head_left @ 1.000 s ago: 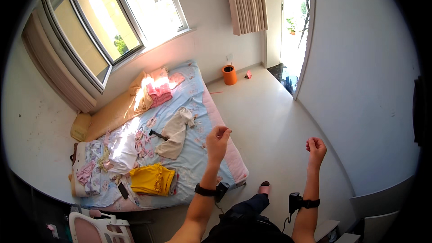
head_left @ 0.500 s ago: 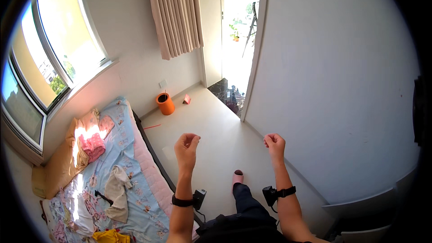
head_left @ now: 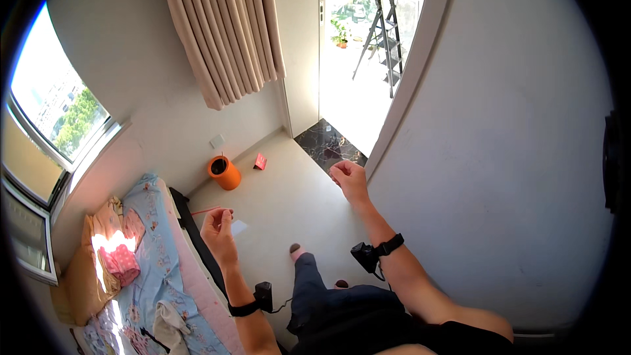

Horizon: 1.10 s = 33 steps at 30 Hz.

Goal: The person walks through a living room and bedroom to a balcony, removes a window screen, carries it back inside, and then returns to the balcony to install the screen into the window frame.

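My left hand (head_left: 219,233) is raised above the floor beside the bed's edge. Its fingers curl in toward the thumb, and I see nothing in them. In front of the doorway, further forward, is my right hand (head_left: 350,181), fingers bent in against the thumb with no object visible. Neither hand touches anything. Each forearm wears a black strap carrying a small dark device, one on the left (head_left: 263,296) and one on the right (head_left: 363,256). Just past my left hand, a thin red stick (head_left: 204,210) lies on the floor, partly covered by the hand.
An orange bin (head_left: 224,172) and a small red folded card (head_left: 260,161) stand by the far wall. On the left, a bed (head_left: 154,230) holds pillows and clothes. The open doorway has a dark marble threshold (head_left: 327,142); beyond is a stepladder (head_left: 388,39). A white wall borders my right.
I have stepped forward and turned, bringing the doorway and stepladder into fuller view. My right hand has moved forward and left across the picture; the left sits lower and further left.
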Each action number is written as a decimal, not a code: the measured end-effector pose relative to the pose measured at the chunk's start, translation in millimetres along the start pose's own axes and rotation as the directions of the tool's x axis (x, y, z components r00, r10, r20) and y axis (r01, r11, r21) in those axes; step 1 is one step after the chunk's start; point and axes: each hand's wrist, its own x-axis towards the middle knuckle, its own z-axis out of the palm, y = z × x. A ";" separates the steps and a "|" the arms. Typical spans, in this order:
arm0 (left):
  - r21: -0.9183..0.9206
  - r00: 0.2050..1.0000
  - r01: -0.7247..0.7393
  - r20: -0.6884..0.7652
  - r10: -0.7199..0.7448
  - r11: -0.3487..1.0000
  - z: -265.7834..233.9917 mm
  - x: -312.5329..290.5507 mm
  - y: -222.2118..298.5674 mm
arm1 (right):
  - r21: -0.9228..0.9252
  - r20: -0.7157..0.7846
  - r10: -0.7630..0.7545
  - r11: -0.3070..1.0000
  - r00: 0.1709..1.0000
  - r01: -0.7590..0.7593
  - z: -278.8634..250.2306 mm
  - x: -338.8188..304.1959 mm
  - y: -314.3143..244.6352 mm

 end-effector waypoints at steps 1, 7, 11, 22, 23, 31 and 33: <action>0.009 1.000 -0.001 -0.010 0.002 1.000 6.3 25.2 -11.3 | -0.009 0.020 -0.009 1.000 1.000 0.009 16.5 27.2 -0.8; 0.027 1.000 -0.001 0.016 0.001 1.000 86.3 204.6 -51.6 | -0.048 -0.031 -0.022 0.999 0.999 0.021 79.2 201.5 15.1; 0.006 0.978 0.014 0.207 -0.015 1.000 184.6 316.5 -64.4 | -0.058 -0.174 -0.007 0.998 0.985 -0.004 80.7 305.8 12.5; -0.080 0.802 0.089 0.597 -0.024 0.993 468.2 456.4 -88.6 | -0.012 -0.511 -0.008 1.000 0.860 0.002 -5.0 535.5 34.0; -0.080 0.797 0.088 0.604 -0.022 0.993 488.1 467.1 -91.9 | -0.012 -0.524 -0.010 1.000 0.851 0.005 -13.0 556.2 34.8; -0.094 0.751 0.012 0.659 0.053 0.996 685.9 545.7 -80.4 | -0.014 -0.629 -0.043 0.999 0.776 0.044 -121.1 717.0 35.8; -0.053 0.731 0.001 0.681 0.035 0.999 726.4 555.6 -82.8 | 0.012 -0.651 0.011 1.000 0.759 -0.004 -151.7 735.2 41.8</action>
